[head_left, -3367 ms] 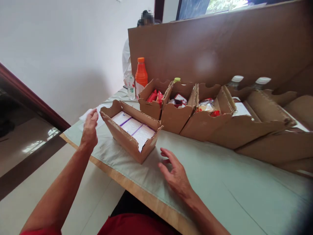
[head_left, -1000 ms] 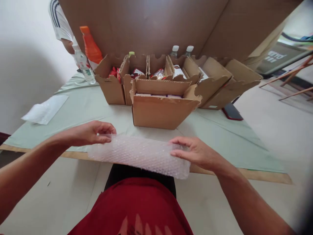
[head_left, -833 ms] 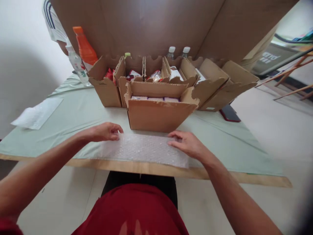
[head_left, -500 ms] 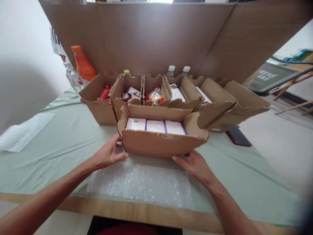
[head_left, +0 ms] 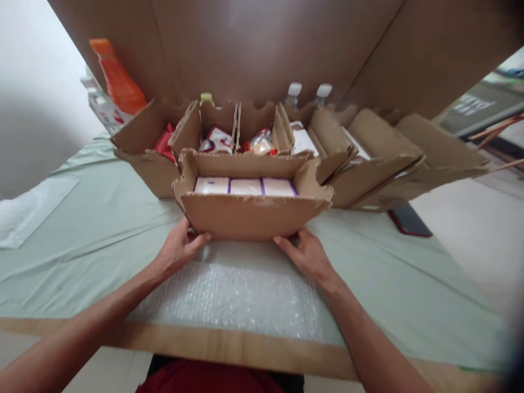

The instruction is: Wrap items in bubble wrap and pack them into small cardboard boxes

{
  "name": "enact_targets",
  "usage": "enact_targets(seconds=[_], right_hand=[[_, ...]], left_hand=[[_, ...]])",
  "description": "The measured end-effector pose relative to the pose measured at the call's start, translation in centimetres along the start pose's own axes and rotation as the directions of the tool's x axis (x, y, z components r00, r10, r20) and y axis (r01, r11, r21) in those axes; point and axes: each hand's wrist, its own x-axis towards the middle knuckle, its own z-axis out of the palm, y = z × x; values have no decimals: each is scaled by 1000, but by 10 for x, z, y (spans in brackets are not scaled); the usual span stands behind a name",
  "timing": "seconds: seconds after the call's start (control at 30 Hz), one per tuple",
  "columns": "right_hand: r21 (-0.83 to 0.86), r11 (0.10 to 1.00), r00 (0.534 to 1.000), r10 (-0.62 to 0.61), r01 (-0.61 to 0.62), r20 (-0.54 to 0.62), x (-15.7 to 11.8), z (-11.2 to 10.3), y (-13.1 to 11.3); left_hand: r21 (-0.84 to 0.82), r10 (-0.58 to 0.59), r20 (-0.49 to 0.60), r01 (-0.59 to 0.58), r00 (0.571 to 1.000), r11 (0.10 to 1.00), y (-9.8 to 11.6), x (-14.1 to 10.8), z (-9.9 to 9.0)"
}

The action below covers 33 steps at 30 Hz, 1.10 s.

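Note:
A cardboard bin stands crosswise in front of a row of similar bins, with three white packs edged in purple lying side by side in it. At its lower left corner my left hand grips it, thumb on the front face and fingers around the side. My right hand holds the lower right part, its thumb at the front bottom edge and its other fingertips partly hidden. Bubble wrap lies flat on the cloth nearer to me.
Behind are bins holding a red packet, snack packets and white boxes. An orange bottle leans at the left. A dark phone lies at the right; more bubble wrap lies at the far left.
The front bin and both hands have shifted left and away from me, closer to the row of bins. The camera view has also tilted down somewhat.

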Motion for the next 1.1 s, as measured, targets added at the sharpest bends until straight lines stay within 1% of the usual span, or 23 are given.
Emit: enact_targets(seconds=[0.07,0.13,0.17,0.2,0.23,0.27,0.3,0.33,0.4,0.43,0.47,0.5,0.53,0.6,0.63,0.7,0.73,0.77,0.83,0.9,1.0,1.07,1.1], right_hand=[[-16,1000,998,-1,0,-65,-15,-5,5],[-89,996,985,-18,3,-171,-36,-7,3],[-142,990,977,-56,27,-205,-47,-5,-2],[-196,977,972,-120,80,-203,-58,0,-10],[-241,957,968,-202,163,-148,-67,8,-21],[-274,924,955,-292,268,-51,-75,19,-32],[-288,880,925,-374,378,71,-81,32,-43],[-287,835,882,-430,470,194,-85,44,-52],[-276,764,796,-470,584,382,-91,60,-56],[-285,745,776,-465,603,426,-94,62,-50],[-311,736,779,-452,601,435,-99,57,-38],[-356,734,802,-432,579,413,-105,47,-22],[-418,737,841,-399,531,364,-113,32,-3],[-561,746,933,-308,359,187,-131,-5,33],[-607,748,959,-270,267,90,-140,-24,46],[-625,768,973,-225,144,-52,-152,-51,60],[-609,784,971,-221,124,-86,-153,-58,60],[-586,800,969,-228,128,-99,-151,-59,57],[-543,823,965,-250,168,-80,-140,-48,46],[-514,837,971,-236,189,-28,-123,-30,33],[-440,881,984,-176,176,40,-105,-9,18],[-340,932,992,-125,125,23,-102,-9,11],[-270,960,998,-69,67,2,-103,-12,9]], left_hand=[[37,64,-59,-62,996,997,-1,-9,-5],[138,184,-146,-164,972,977,-2,-27,-9],[204,251,-160,-217,955,955,0,-37,-10],[265,318,-129,-276,939,924,2,-48,-8],[311,378,-54,-344,924,886,5,-59,-5],[342,426,42,-414,904,844,8,-69,0],[361,456,140,-474,879,803,9,-77,6],[376,469,221,-518,855,768,9,-84,11],[414,452,320,-552,833,724,1,-93,18],[430,431,352,-553,831,714,-6,-96,17],[436,408,384,-552,828,711,-13,-98,14],[429,391,418,-558,820,710,-22,-99,8],[416,376,450,-563,810,714,-29,-100,0],[402,356,462,-550,812,732,-42,-102,-19],[411,346,433,-524,832,746,-46,-101,-28],[460,295,322,-422,899,782,-54,-97,-45],[493,254,253,-351,933,796,-56,-93,-52],[525,208,193,-280,959,804,-58,-89,-57],[574,114,130,-168,985,802,-60,-79,-63],[585,56,128,-121,990,802,-57,-71,-65],[533,24,134,-93,991,841,-43,-71,-65],[472,-30,118,-29,993,881,-29,-76,-65],[437,-70,115,13,991,899,-23,-78,-64]])
